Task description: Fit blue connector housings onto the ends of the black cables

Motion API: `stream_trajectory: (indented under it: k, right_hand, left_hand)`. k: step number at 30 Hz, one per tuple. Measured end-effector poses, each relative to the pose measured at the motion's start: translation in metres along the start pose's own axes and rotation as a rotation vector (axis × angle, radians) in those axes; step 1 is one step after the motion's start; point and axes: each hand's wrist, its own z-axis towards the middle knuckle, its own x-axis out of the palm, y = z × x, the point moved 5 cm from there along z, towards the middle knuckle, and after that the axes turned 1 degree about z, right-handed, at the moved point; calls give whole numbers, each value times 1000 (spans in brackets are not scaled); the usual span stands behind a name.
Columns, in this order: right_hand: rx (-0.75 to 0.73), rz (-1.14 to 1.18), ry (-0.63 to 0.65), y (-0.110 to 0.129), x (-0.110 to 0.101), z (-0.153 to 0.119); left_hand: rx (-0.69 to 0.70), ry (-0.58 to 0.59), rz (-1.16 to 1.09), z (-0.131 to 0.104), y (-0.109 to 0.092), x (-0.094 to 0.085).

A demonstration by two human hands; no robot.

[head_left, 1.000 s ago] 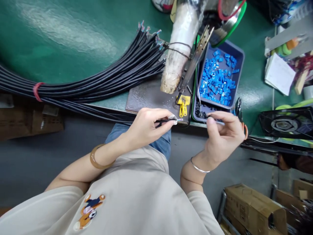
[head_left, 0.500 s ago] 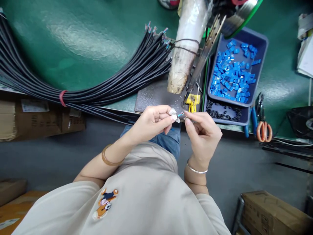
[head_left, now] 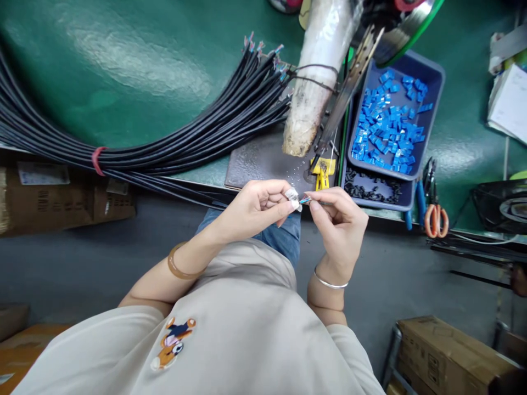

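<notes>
Close to the table's front edge, my left hand (head_left: 269, 204) is closed around the end of a black cable, its thumb and finger wrapped in white tape. Thin coloured wires (head_left: 304, 200) stick out of that end to the right. My right hand (head_left: 338, 215) pinches the tips of these wires between thumb and forefinger. Most of the held cable is hidden behind the left hand. Behind the hands lies a bundle of black cables (head_left: 177, 145) with stripped ends, tied by a red band (head_left: 97, 161).
A tray (head_left: 437, 93) of blue connectors overlaps another tray of small black parts (head_left: 373, 187). Orange-handled scissors (head_left: 436, 220) and blue-handled pliers (head_left: 420, 202) lie to their right. A plastic-wrapped tube (head_left: 317, 82), a metal arm and a yellow piece (head_left: 323, 173) stand ahead of my hands.
My right hand has come slightly left, nearer to my left hand, with its fingers on the coloured wires. The whole view has shifted a little.
</notes>
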Motion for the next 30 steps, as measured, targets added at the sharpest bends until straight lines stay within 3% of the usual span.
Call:
stream_trajectory:
  k: [3, 8, 12, 23, 26, 30]
  right_hand:
    - [23, 32, 77, -1, 3, 1]
    - [12, 50, -167, 2, -10, -1]
    - [42, 31, -84, -1, -4, -3]
    - [35, 6, -56, -3, -1, -2]
    - [-65, -128, -117, 3, 3, -6]
    - [-253, -253, -231, 18, 3, -14]
  left_hand:
    - [-5, -6, -32, 0, 0, 1]
    - [48, -139, 25, -1, 4, -3]
    - [240, -242, 273, -3, 0, -4]
    - [480, -236, 627, -10, -8, 3]
    - [390, -266, 520, -11, -5, 5]
    - [78, -207, 76, -9, 3, 0]
